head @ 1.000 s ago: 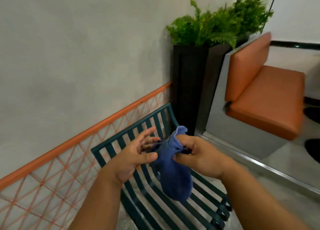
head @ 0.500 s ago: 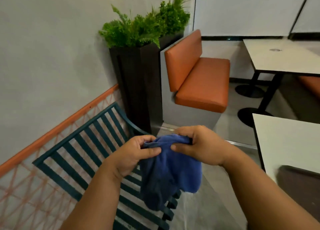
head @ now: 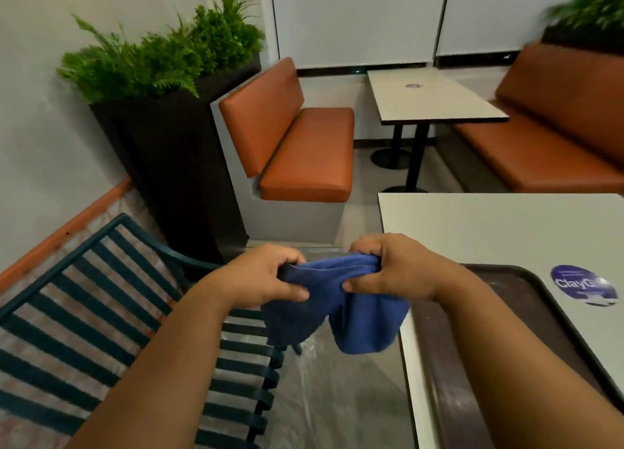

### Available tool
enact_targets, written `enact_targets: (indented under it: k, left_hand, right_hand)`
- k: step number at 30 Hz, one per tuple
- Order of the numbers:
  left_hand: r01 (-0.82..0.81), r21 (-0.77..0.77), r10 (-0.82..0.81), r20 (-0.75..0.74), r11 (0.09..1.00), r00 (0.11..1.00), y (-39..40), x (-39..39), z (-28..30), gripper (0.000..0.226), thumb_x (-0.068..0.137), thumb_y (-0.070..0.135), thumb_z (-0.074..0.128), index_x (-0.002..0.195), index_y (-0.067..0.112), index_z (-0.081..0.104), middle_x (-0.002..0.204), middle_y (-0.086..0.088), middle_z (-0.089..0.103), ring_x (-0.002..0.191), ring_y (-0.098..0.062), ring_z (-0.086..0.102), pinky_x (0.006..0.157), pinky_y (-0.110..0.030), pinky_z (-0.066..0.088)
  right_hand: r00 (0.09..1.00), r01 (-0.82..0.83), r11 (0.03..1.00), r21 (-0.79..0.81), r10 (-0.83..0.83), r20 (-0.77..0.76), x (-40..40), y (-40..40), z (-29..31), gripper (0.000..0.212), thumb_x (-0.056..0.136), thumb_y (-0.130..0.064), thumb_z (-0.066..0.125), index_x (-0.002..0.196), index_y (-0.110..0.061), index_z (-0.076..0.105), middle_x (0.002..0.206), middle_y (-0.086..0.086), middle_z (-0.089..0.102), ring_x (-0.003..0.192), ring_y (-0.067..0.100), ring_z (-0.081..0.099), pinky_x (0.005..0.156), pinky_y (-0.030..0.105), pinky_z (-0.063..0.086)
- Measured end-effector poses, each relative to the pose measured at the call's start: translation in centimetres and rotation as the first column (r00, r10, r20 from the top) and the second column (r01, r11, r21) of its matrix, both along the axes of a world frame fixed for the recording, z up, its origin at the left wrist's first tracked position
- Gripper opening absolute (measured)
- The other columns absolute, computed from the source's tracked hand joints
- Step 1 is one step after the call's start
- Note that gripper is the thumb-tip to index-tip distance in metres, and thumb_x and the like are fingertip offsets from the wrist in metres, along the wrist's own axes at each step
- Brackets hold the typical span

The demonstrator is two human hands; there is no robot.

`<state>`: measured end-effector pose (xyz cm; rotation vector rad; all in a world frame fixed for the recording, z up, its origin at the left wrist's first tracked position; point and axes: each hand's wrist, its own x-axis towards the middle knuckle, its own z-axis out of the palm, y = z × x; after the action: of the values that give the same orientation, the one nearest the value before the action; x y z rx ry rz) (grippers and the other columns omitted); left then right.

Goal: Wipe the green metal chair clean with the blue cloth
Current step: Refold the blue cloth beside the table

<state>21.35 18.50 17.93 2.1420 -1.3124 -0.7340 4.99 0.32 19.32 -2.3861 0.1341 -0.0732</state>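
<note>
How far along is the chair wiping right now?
Done: the blue cloth is picked up. In hand: the left hand and right hand each pinch its top edge, holding it up in the air, apart from the green slatted metal chair. Left: the whole wipe; no cloth contact with the slats yet.

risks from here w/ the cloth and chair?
1. The cloth is bunched between both hands, left and right; wiping with a wad would likely skip the gaps between chair slats.
2. It hangs beside the table edge and could snag there.
</note>
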Motion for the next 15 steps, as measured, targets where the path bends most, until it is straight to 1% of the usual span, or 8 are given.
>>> enact_targets:
  k: [2, 4, 6, 8, 10, 12, 13, 15]
  left_hand:
    - [0.070, 0.131, -0.079, 0.069, 0.989, 0.994, -1.5, -0.9, -0.3, 0.011, 0.074, 0.025, 0.076, 0.081, 0.021, 0.069, 0.080, -0.003, 0.069, 0.074, -0.017, 0.065, 0.071, -0.039, 0.053]
    - [0.068, 0.158, -0.087, 0.113, 0.985, 0.990, -2.9, -1.7, -0.7, 0.008, 0.070, 0.021, 0.074, 0.073, 0.019, 0.066, 0.073, -0.004, 0.065, 0.064, -0.013, 0.058, 0.064, -0.036, 0.048]
    - [0.035, 0.065, -0.036, 0.017, 0.997, 0.999, -4.1, -2.6, -0.8, 0.009, 0.068, 0.018, 0.070, 0.067, 0.021, 0.063, 0.064, 0.002, 0.058, 0.061, -0.011, 0.052, 0.061, -0.035, 0.042]
    - [0.041, -0.063, -0.048, -0.103, 0.997, 0.994, -5.6, -4.2, -0.5, 0.008, 0.070, 0.015, 0.067, 0.069, 0.021, 0.063, 0.064, 0.004, 0.057, 0.063, -0.010, 0.051, 0.062, -0.032, 0.040]
    - [0.136, -0.133, -0.146, -0.070, 0.982, 0.987, -7.5, -6.7, 0.0, 0.006, 0.073, 0.016, 0.065, 0.078, 0.020, 0.065, 0.071, 0.003, 0.063, 0.066, -0.012, 0.057, 0.061, -0.031, 0.046]
    - [0.210, -0.204, -0.222, -0.035, 0.956, 0.974, -9.4, -9.2, 0.0, 0.011, 0.076, 0.017, 0.064, 0.086, 0.021, 0.067, 0.081, 0.000, 0.069, 0.076, -0.018, 0.065, 0.067, -0.035, 0.053]
    - [0.191, -0.258, -0.208, -0.039, 0.947, 0.977, -10.1, -10.1, -0.1, 0.012, 0.077, 0.016, 0.065, 0.088, 0.022, 0.066, 0.084, -0.002, 0.069, 0.079, -0.021, 0.066, 0.070, -0.037, 0.055]
    - [0.059, -0.373, -0.108, -0.112, 0.926, 0.988, -11.2, -11.1, -0.8, 0.017, 0.078, 0.017, 0.070, 0.091, 0.022, 0.059, 0.089, -0.002, 0.065, 0.077, -0.023, 0.063, 0.068, -0.039, 0.056]
  right_hand:
    - [1.000, 0.030, 0.999, 0.026, -0.030, -0.006, -2.2, -1.1, -0.4, 0.011, 0.081, -0.026, 0.072, 0.081, -0.025, 0.061, 0.078, -0.003, 0.064, 0.074, 0.010, 0.061, 0.073, 0.028, 0.052]
    - [0.997, 0.074, 0.995, 0.073, -0.075, 0.003, -3.9, -2.2, -1.0, 0.012, 0.080, -0.025, 0.073, 0.083, -0.026, 0.061, 0.081, -0.002, 0.066, 0.077, 0.014, 0.063, 0.077, 0.036, 0.054]
    - [0.991, 0.130, 0.982, 0.135, -0.132, 0.009, -5.3, -3.2, -1.6, 0.020, 0.076, -0.022, 0.076, 0.091, -0.028, 0.063, 0.086, -0.002, 0.068, 0.080, 0.016, 0.064, 0.081, 0.043, 0.053]
    - [0.990, 0.144, 0.977, 0.155, -0.142, -0.025, -6.5, -3.9, -1.6, 0.036, 0.074, -0.024, 0.078, 0.103, -0.036, 0.062, 0.093, -0.007, 0.069, 0.084, 0.012, 0.066, 0.083, 0.038, 0.055]
    - [0.991, 0.132, 0.978, 0.159, -0.126, -0.051, -7.1, -4.0, -1.6, 0.045, 0.071, -0.030, 0.082, 0.109, -0.039, 0.060, 0.094, -0.010, 0.070, 0.086, 0.008, 0.066, 0.082, 0.031, 0.055]
    - [0.986, 0.168, 0.977, 0.132, -0.165, -0.031, -7.2, -3.7, -1.7, 0.044, 0.065, -0.032, 0.085, 0.103, -0.032, 0.061, 0.091, -0.010, 0.069, 0.082, 0.005, 0.065, 0.077, 0.028, 0.054]
    - [0.977, 0.210, 0.970, 0.125, -0.211, -0.007, -7.2, -3.7, -1.8, 0.042, 0.064, -0.031, 0.086, 0.099, -0.029, 0.063, 0.089, -0.009, 0.070, 0.079, 0.004, 0.065, 0.075, 0.028, 0.054]
    - [0.951, 0.299, 0.941, 0.160, -0.307, 0.033, -7.4, -3.9, -2.1, 0.033, 0.066, -0.026, 0.085, 0.094, -0.029, 0.068, 0.085, -0.008, 0.072, 0.075, 0.003, 0.066, 0.072, 0.026, 0.054]
